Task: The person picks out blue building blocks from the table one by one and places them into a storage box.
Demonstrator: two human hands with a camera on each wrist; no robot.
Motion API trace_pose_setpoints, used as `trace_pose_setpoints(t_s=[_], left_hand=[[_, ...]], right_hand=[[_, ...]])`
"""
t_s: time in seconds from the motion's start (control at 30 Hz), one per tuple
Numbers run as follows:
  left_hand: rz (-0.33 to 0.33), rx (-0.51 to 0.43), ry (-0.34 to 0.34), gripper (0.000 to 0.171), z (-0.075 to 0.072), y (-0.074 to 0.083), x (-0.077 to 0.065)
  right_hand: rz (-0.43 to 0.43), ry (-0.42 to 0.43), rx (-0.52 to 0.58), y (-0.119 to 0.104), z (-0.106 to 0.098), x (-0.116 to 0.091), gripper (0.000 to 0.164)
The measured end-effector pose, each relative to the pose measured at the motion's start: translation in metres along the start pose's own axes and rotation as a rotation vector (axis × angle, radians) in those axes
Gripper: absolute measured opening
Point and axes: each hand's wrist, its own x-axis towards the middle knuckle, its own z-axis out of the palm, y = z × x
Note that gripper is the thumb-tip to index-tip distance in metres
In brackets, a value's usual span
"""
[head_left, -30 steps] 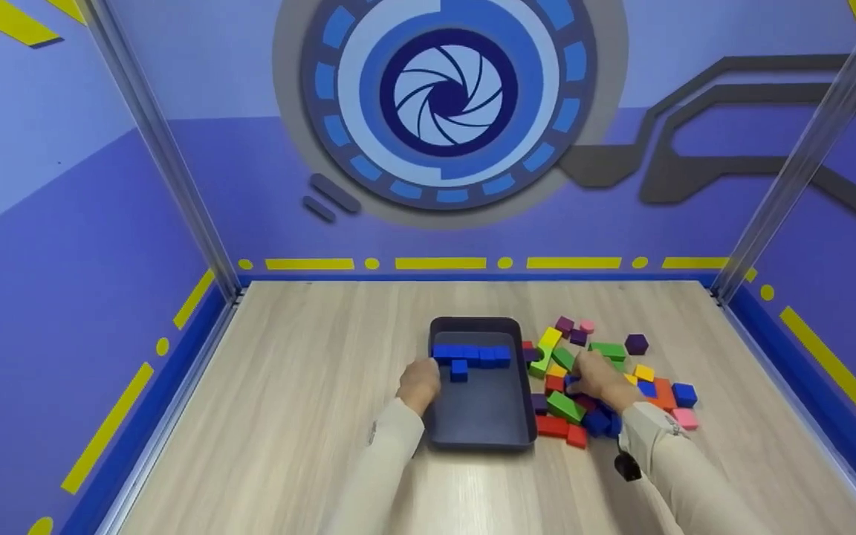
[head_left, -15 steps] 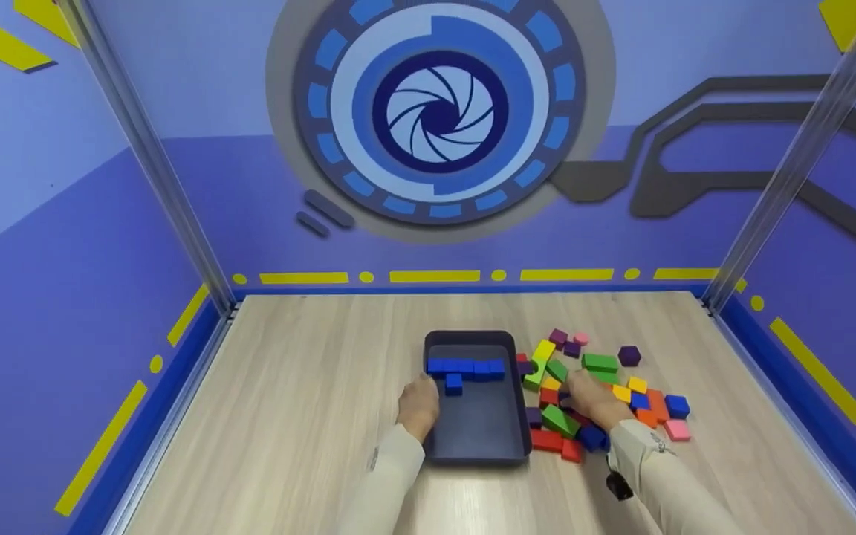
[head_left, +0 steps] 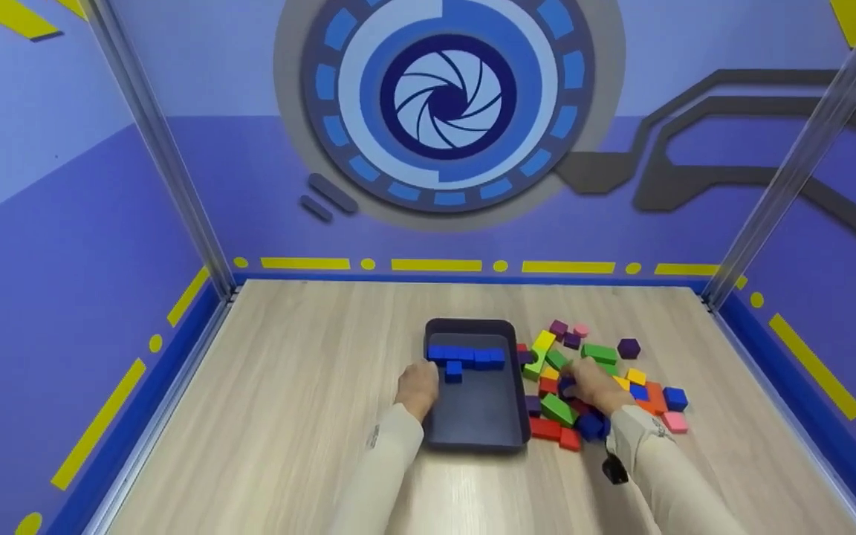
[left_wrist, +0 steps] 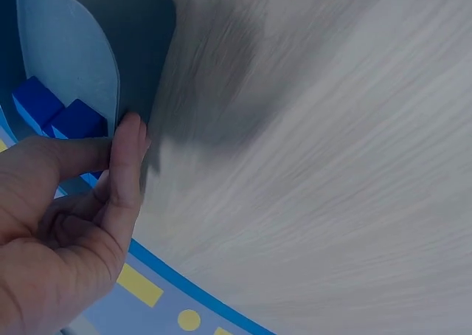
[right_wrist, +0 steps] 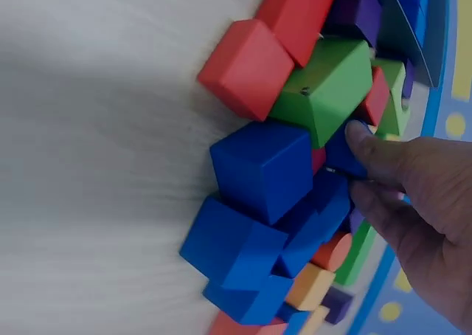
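Note:
My left hand (head_left: 417, 390) pinches the left rim of a dark grey tray (head_left: 476, 416), thumb inside and fingers outside, as the left wrist view shows. Inside the tray, a row of blue blocks (head_left: 465, 357) runs across the far part, with one blue cube (head_left: 454, 371) just in front of it. Right of the tray, my right hand (head_left: 593, 383) reaches into a pile of coloured blocks. In the right wrist view, its thumb and fingers pinch a blue block (right_wrist: 342, 156) beside a green block (right_wrist: 324, 88); the block's far side is hidden.
Near the right hand lie red blocks (head_left: 547, 429), dark blue blocks (head_left: 591, 426), a green block (head_left: 599, 354) and a purple hexagonal block (head_left: 628, 348). A pink block (head_left: 675, 423) lies at the pile's right edge. Patterned panels (head_left: 428, 245) wall the wooden table (head_left: 309, 371).
The head view has tilted slightly. My right hand stays among the blocks with its fingers at the blue block, its forearm shifted a little. The left hand keeps its grip on the tray rim.

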Motion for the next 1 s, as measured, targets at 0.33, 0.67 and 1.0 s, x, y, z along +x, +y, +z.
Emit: trace_pose_setpoints(t_s=[0.33,0.67,1.0], left_hand=[[-0.039,-0.017,-0.198,0.039,0.002,-0.017,0.02],[-0.085,-0.016,-0.495,0.04,0.04,-0.046,0.067],[-0.114,-0.061,-0.451,0.072,-0.011,0.007,0.02]], right_hand=[[0.091,0.149,-0.006,-0.02,-0.023,0.025,0.009],[-0.036,0.183,0.12,-0.085,-0.007,0.047,0.024],[-0.174,0.113,0.061,-0.108,0.032,0.05,0.018]])
